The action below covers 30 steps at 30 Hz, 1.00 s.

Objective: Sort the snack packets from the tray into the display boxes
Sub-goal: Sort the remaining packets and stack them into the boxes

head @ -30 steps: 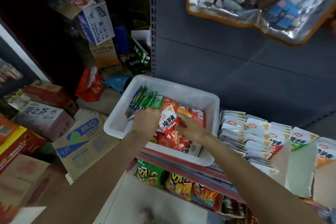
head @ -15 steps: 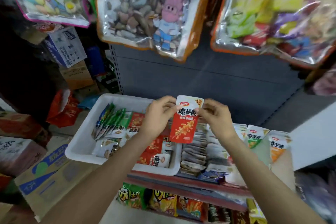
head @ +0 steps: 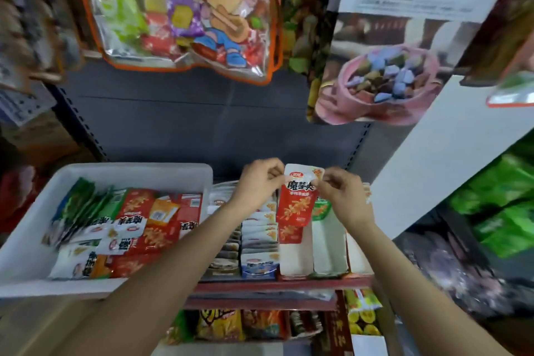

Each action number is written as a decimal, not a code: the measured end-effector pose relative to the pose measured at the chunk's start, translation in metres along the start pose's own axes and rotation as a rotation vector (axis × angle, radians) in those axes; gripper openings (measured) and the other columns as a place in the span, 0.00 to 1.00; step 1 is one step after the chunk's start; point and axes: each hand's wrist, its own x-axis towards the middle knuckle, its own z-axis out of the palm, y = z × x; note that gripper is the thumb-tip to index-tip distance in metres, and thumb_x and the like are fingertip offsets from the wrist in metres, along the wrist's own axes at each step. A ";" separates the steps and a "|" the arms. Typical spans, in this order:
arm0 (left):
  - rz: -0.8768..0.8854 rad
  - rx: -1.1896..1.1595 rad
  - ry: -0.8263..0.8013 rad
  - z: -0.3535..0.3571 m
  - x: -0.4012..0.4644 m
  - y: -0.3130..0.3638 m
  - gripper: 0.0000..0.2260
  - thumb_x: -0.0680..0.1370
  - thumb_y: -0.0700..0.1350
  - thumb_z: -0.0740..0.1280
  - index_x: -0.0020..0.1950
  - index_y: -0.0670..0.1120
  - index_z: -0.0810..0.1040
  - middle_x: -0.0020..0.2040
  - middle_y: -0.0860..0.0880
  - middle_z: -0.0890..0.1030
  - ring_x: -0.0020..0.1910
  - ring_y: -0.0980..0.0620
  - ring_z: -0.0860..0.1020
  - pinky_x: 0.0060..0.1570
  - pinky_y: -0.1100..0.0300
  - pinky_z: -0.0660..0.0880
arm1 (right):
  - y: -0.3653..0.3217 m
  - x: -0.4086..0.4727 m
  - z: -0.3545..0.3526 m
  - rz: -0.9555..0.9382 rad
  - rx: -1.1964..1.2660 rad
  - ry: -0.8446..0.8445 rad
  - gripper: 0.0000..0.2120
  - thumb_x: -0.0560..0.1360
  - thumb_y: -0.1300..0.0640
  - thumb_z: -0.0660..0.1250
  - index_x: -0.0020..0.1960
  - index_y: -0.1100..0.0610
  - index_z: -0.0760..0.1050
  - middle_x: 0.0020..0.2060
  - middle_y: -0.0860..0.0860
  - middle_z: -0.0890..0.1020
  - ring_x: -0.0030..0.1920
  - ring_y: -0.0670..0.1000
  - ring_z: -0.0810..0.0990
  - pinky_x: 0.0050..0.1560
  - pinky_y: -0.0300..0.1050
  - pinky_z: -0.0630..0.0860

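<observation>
A red and white snack packet (head: pixel 296 199) hangs upright between my hands, above the display boxes (head: pixel 297 257) on the shelf. My left hand (head: pixel 257 182) pinches its top left corner. My right hand (head: pixel 341 193) pinches its top right corner. A second red packet (head: pixel 289 234) stands in the box right below it. The white tray (head: pixel 26 243) sits to the left on the same shelf, holding several red, orange, green and white packets (head: pixel 138 222). Boxes left of the held packet are packed with white packets (head: pixel 257 228).
Big clear bags of sweets (head: pixel 185 9) and a printed snack bag (head: pixel 372 72) hang above the shelf. A white panel (head: pixel 439 159) slants along the right. Green packs (head: pixel 502 199) lie far right. Yellow and orange snack bags (head: pixel 228 324) fill the lower shelf.
The red packet came out of the tray and moved right, held by both hands, to above the display boxes. My view swung right and up along the shelf.
</observation>
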 end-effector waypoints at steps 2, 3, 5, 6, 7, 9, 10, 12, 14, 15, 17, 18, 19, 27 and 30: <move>-0.041 0.071 -0.016 0.007 0.002 -0.005 0.04 0.74 0.41 0.71 0.41 0.45 0.77 0.39 0.50 0.80 0.38 0.55 0.77 0.39 0.67 0.73 | 0.018 0.001 0.003 0.025 0.014 -0.025 0.12 0.73 0.64 0.69 0.34 0.61 0.70 0.27 0.50 0.71 0.32 0.47 0.72 0.39 0.52 0.76; -0.046 0.100 -0.014 0.010 0.002 -0.006 0.03 0.74 0.41 0.70 0.43 0.42 0.78 0.41 0.48 0.81 0.39 0.54 0.78 0.42 0.65 0.74 | 0.025 0.001 0.004 0.040 0.010 -0.035 0.12 0.73 0.62 0.70 0.34 0.62 0.70 0.28 0.54 0.71 0.33 0.52 0.73 0.41 0.57 0.77; -0.032 0.142 0.031 0.015 0.002 -0.007 0.04 0.75 0.40 0.69 0.46 0.40 0.79 0.41 0.50 0.80 0.40 0.55 0.77 0.44 0.61 0.75 | 0.036 0.004 0.007 0.064 -0.024 -0.052 0.13 0.73 0.60 0.69 0.35 0.63 0.69 0.29 0.59 0.72 0.33 0.57 0.74 0.41 0.60 0.77; -0.020 0.163 0.055 0.017 0.001 -0.007 0.03 0.76 0.39 0.69 0.46 0.40 0.79 0.40 0.51 0.79 0.39 0.56 0.76 0.44 0.62 0.74 | 0.037 0.005 0.007 0.061 -0.055 -0.058 0.12 0.74 0.61 0.69 0.35 0.63 0.69 0.29 0.58 0.72 0.33 0.56 0.73 0.39 0.56 0.75; -0.008 0.195 0.064 0.018 0.001 -0.006 0.03 0.76 0.39 0.68 0.46 0.40 0.79 0.39 0.52 0.78 0.38 0.56 0.75 0.43 0.62 0.74 | 0.038 0.006 0.007 0.049 -0.098 -0.062 0.12 0.74 0.62 0.69 0.35 0.63 0.70 0.29 0.56 0.73 0.32 0.53 0.72 0.37 0.51 0.73; 0.007 0.290 0.038 0.022 0.001 -0.006 0.02 0.76 0.40 0.68 0.46 0.41 0.78 0.40 0.51 0.77 0.39 0.55 0.76 0.44 0.60 0.75 | 0.039 0.008 0.006 0.023 -0.175 -0.074 0.13 0.73 0.63 0.69 0.33 0.57 0.70 0.29 0.52 0.74 0.32 0.50 0.72 0.36 0.46 0.68; 0.002 0.354 0.006 0.023 0.002 -0.008 0.02 0.76 0.40 0.67 0.47 0.42 0.78 0.41 0.50 0.77 0.40 0.53 0.76 0.45 0.57 0.76 | 0.040 0.008 0.006 0.014 -0.222 -0.095 0.13 0.73 0.62 0.69 0.33 0.54 0.70 0.29 0.49 0.75 0.32 0.48 0.72 0.34 0.43 0.67; -0.015 0.493 -0.067 0.024 0.003 -0.010 0.03 0.77 0.41 0.66 0.47 0.43 0.79 0.45 0.48 0.76 0.43 0.50 0.77 0.48 0.53 0.77 | 0.042 0.007 0.006 0.006 -0.301 -0.163 0.07 0.74 0.60 0.69 0.38 0.54 0.75 0.34 0.48 0.78 0.35 0.47 0.75 0.36 0.39 0.67; -0.038 0.592 -0.119 0.026 0.001 -0.013 0.04 0.77 0.42 0.66 0.47 0.44 0.79 0.47 0.48 0.73 0.46 0.49 0.77 0.50 0.52 0.76 | 0.047 0.005 0.009 -0.004 -0.339 -0.187 0.03 0.75 0.59 0.68 0.47 0.58 0.80 0.43 0.51 0.80 0.43 0.49 0.78 0.41 0.38 0.68; -0.044 0.627 -0.128 0.027 -0.001 -0.014 0.04 0.77 0.43 0.66 0.47 0.44 0.80 0.47 0.49 0.72 0.47 0.49 0.77 0.50 0.54 0.75 | 0.050 0.004 0.011 -0.004 -0.352 -0.189 0.05 0.75 0.59 0.68 0.49 0.59 0.80 0.45 0.52 0.80 0.45 0.50 0.78 0.43 0.38 0.69; -0.041 0.678 -0.124 0.030 -0.004 -0.017 0.06 0.78 0.44 0.66 0.49 0.44 0.81 0.48 0.48 0.73 0.48 0.49 0.76 0.48 0.57 0.73 | 0.052 0.003 0.015 0.002 -0.389 -0.195 0.05 0.75 0.59 0.67 0.49 0.59 0.80 0.47 0.53 0.80 0.47 0.52 0.78 0.45 0.39 0.69; -0.042 0.690 -0.118 0.031 -0.005 -0.018 0.06 0.78 0.44 0.65 0.50 0.44 0.81 0.49 0.48 0.74 0.48 0.49 0.76 0.47 0.58 0.72 | 0.052 0.003 0.018 0.012 -0.414 -0.203 0.05 0.76 0.59 0.67 0.49 0.59 0.80 0.48 0.54 0.80 0.47 0.53 0.78 0.46 0.40 0.70; -0.047 0.691 -0.110 0.032 -0.006 -0.019 0.06 0.78 0.43 0.65 0.49 0.44 0.81 0.50 0.48 0.75 0.48 0.50 0.76 0.47 0.59 0.71 | 0.054 0.004 0.020 0.026 -0.438 -0.211 0.05 0.76 0.59 0.66 0.49 0.58 0.80 0.48 0.54 0.81 0.48 0.54 0.79 0.47 0.41 0.71; -0.049 0.488 -0.034 0.020 -0.014 -0.025 0.06 0.76 0.44 0.68 0.51 0.45 0.81 0.48 0.49 0.74 0.46 0.51 0.76 0.48 0.58 0.74 | 0.034 0.000 0.030 0.037 -0.558 -0.207 0.09 0.76 0.58 0.65 0.55 0.56 0.79 0.55 0.54 0.78 0.53 0.54 0.77 0.51 0.43 0.71; -0.037 0.372 0.076 -0.006 -0.028 -0.031 0.07 0.75 0.44 0.69 0.52 0.46 0.80 0.45 0.52 0.72 0.40 0.57 0.73 0.42 0.66 0.70 | 0.007 -0.006 0.044 -0.051 -0.522 -0.159 0.09 0.76 0.61 0.64 0.55 0.58 0.78 0.53 0.56 0.77 0.52 0.55 0.77 0.51 0.44 0.73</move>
